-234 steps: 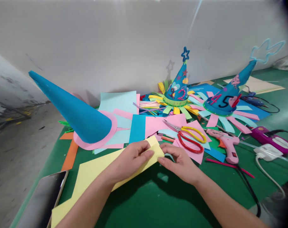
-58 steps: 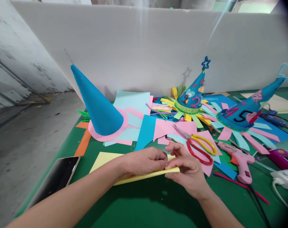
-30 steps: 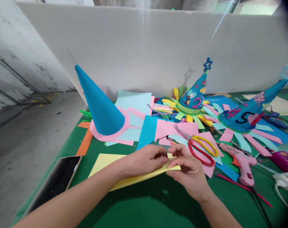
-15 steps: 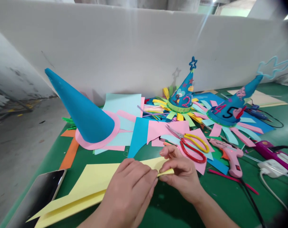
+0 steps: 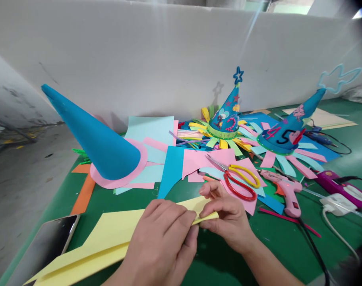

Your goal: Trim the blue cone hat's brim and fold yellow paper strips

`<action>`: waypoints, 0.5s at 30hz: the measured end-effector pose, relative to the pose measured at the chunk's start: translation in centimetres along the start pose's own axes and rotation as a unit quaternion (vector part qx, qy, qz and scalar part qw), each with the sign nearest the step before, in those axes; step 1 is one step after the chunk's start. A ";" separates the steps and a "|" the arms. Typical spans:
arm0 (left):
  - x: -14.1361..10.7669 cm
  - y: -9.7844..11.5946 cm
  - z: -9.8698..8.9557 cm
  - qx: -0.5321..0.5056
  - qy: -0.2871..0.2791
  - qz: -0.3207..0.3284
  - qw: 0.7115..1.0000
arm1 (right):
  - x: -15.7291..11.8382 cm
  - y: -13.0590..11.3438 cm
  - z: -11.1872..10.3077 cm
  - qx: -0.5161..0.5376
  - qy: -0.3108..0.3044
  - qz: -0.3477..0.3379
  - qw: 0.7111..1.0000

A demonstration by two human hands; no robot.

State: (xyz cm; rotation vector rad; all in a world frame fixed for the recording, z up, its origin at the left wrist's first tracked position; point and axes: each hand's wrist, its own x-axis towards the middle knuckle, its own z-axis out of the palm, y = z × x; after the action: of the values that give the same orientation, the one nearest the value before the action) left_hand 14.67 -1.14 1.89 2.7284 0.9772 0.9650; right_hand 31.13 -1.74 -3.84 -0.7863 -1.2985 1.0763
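Note:
A folded sheet of yellow paper point(image 5: 118, 226) lies along the table's front, its left end fanning apart in layers. My left hand point(image 5: 164, 238) is closed over the folded edge, covering part of the sheet. Right beside it, my right hand point(image 5: 225, 214) pinches the paper's narrow right end between thumb and index finger, the other fingers curled above. A blue paper cone with a pink ring brim point(image 5: 106, 151) leans to the left behind the sheet. Scissors with one red and one yellow handle point(image 5: 233, 176) rest on pink paper scraps just beyond my right hand.
Two decorated cone hats, one with a star top point(image 5: 225, 119) and one marked 45 point(image 5: 291, 129), stand at the back. A pink glue gun point(image 5: 285, 190) and a white plug adapter point(image 5: 337, 204) with cables lie right. A phone point(image 5: 46, 246) sits at the left table edge.
The view has shifted slightly, moving the background things a little left. Both hands keep hold of the yellow paper; the left fingers have shifted a little along the fold.

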 end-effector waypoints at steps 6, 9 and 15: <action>0.1 0.0 -0.2 -0.014 -0.010 0.010 1.000 | -0.1 0.2 0.1 0.013 -0.007 -0.002 1.000; 0.0 -0.1 -0.3 -0.012 -0.007 0.020 1.000 | -0.2 0.3 0.0 0.016 -0.007 0.005 1.000; 0.0 -0.1 0.0 0.016 -0.015 0.042 0.999 | -0.6 0.3 -0.6 0.004 -0.029 0.006 1.000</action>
State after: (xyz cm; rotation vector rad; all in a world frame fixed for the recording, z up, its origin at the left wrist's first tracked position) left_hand 14.60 -1.02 1.91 2.8219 0.8885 0.9260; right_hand 31.73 -2.14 -4.39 -0.7634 -1.3393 1.1209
